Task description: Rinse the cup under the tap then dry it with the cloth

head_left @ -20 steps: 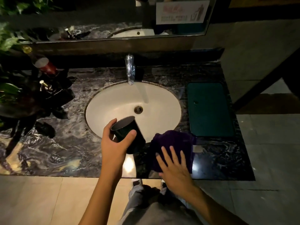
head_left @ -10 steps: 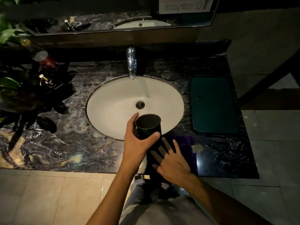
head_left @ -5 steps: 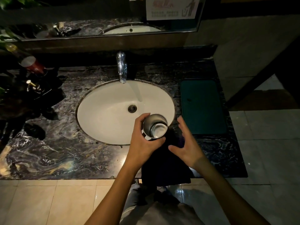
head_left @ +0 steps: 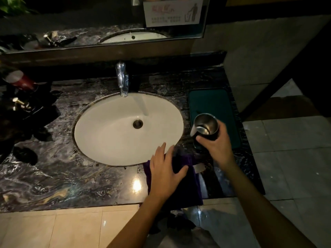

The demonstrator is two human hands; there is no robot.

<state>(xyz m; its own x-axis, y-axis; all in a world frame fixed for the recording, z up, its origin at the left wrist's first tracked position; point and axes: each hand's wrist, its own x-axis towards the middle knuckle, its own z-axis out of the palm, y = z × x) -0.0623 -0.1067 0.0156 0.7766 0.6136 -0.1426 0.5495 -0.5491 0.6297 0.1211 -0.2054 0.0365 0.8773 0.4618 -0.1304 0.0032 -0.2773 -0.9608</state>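
1. Marble countertop (head_left: 53, 176), dark w/ pale swirls, is filling most of the frame's lower left & centre; a bright light spot is glaring off it just left of the cloth.
2. Mirror (head_left: 89, 18) is running across the top of the frame, reflecting the basin & carrying a white sign (head_left: 172, 12) at upper centre-right.
3. White oval sink (head_left: 107, 131) is sitting at frame centre, drain (head_left: 138, 124) a bit right of its middle.
4. Green mat (head_left: 211, 102) is lying on the counter right of the sink, in the centre-right of the frame.
5. Purple cloth (head_left: 193, 183) is lying on the counter at lower centre, below the sink's near rim & hanging over the counter's front edge; a small white tag is showing at its right side.
6. Left hand (head_left: 166, 170) is resting flat on the cloth, fingers spread & loose, thumb out to the right, gripping nothing; fingertips are reaching the sink rim.
7. Right hand (head_left: 216, 145) is wrapping its fingers round the cup's lower body, at centre-right of the frame.
8. Cup (head_left: 206, 127), dark outside & shiny metal inside, is being held w/ mouth tilting toward the camera, over the mat's lower-left edge, right of the sink & well apart from the tap.
9. Chrome tap (head_left: 122, 79) is standing above the sink at upper centre; can't tell if water is running.
10. Bottles & dark clutter (head_left: 19, 104) are crowding the left edge; too dim to tell more.
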